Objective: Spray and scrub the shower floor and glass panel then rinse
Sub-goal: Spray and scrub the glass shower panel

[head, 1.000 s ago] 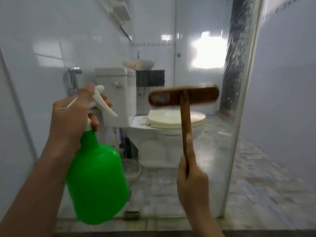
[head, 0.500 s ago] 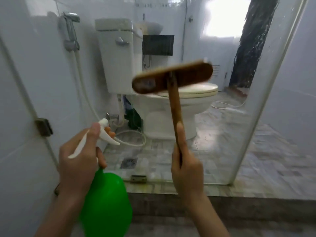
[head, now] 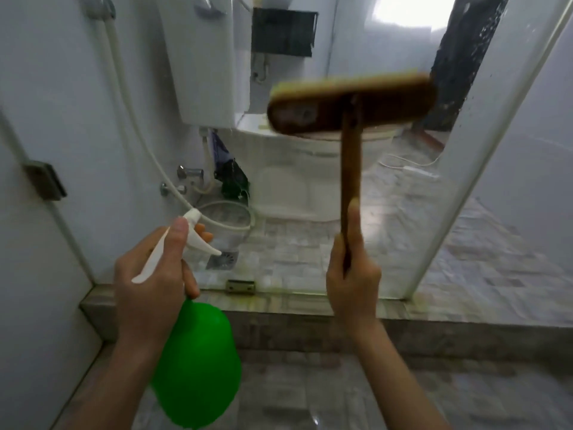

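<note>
Your view has tipped further down since a moment ago, so the toilet tank now runs off the top edge and more of the raised stone step shows, while both your hands sit about where they were. Your left hand is clamped round the neck of the green plastic spray bottle, near and low on the left, with fingers on its white trigger head, whose nozzle points right and away. Your right hand is closed on the brown wooden handle of the long-handled scrubbing brush, thumb laid up along the shaft; the wide brush head stands high at the clear glass panel, though contact cannot be told. Beyond the glass lies the pale mottled tiled floor with a square metal drain, and the white toilet stands farther back.
</note>
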Available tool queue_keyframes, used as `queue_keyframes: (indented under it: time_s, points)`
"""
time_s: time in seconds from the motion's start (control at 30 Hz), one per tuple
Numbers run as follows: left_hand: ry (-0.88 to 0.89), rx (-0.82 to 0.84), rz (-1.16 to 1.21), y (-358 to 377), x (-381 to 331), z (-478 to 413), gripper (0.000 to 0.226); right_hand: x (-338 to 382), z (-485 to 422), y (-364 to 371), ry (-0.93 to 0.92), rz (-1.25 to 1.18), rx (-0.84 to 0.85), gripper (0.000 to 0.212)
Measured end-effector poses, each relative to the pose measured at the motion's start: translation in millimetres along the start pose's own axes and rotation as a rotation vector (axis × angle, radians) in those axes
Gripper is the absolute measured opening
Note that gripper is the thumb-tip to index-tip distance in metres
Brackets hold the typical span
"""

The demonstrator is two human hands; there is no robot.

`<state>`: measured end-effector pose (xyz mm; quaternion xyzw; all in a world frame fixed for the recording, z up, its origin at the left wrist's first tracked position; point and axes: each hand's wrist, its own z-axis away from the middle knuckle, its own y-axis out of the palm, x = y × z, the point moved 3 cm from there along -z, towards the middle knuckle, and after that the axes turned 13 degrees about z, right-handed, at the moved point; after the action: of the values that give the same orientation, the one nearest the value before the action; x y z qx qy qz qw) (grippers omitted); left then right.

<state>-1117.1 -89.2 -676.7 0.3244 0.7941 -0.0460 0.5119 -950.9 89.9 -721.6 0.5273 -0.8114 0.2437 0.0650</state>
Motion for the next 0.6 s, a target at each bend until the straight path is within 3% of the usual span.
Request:
queue_keyframes:
  time_s: [0.1,0.27,0.33,0.5,0.6]
  points:
    - [-0.014,-0.004,0.036,7.3,0.2,3.1,0.031,-17.7,-1.3,-4.3,0.062,0.035,-0.037,0.06]
    - [-0.028,0.013,0.02,18.7,1.4,9.5,0.033,-56.3,141.7,-31.5,0.321,-0.022,0.237,0.051]
    - [-0.039,0.014,0.023,21.8,1.8,13.1,0.036,-53.9,133.2,-33.1,0.289,-0.054,0.209,0.052]
    - [-0.067,0.02,0.023,23.4,0.2,18.7,0.032,-50.5,26.5,-19.5,0.231,0.031,-0.064,0.048]
    - [-0.075,0.016,0.029,20.5,-4.4,19.4,0.031,-68.8,91.2,-22.9,0.262,0.043,0.044,0.052]
